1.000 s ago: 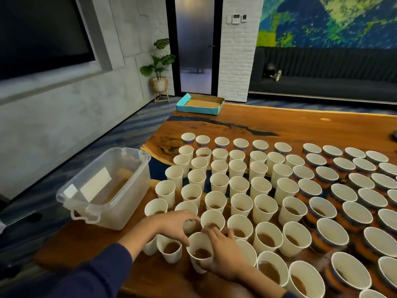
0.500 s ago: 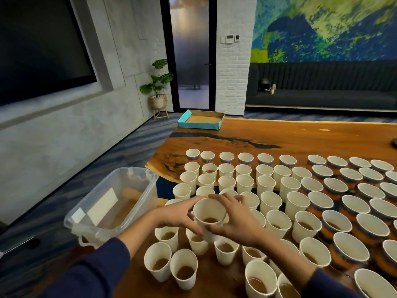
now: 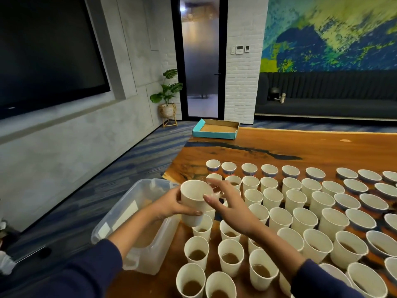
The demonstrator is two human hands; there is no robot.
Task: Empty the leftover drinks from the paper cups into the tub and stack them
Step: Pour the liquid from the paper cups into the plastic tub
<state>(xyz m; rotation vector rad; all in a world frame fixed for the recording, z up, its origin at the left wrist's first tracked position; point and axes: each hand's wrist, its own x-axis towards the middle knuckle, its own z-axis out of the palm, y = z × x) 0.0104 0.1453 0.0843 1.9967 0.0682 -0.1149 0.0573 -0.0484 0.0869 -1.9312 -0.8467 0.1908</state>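
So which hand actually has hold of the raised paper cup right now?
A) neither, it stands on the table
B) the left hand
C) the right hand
B: the left hand grips the raised cup beside the tub, while the right hand hovers open next to it.

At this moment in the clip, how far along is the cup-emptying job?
Early on. The tub already holds some brown liquid, so a little pouring looks done, but no stack of emptied cups is visible. In hand: the left hand grips one paper cup lifted beside the tub, not yet tipped; the right hand is open next to it. Left: the many cups on the table, the near ones holding drink.
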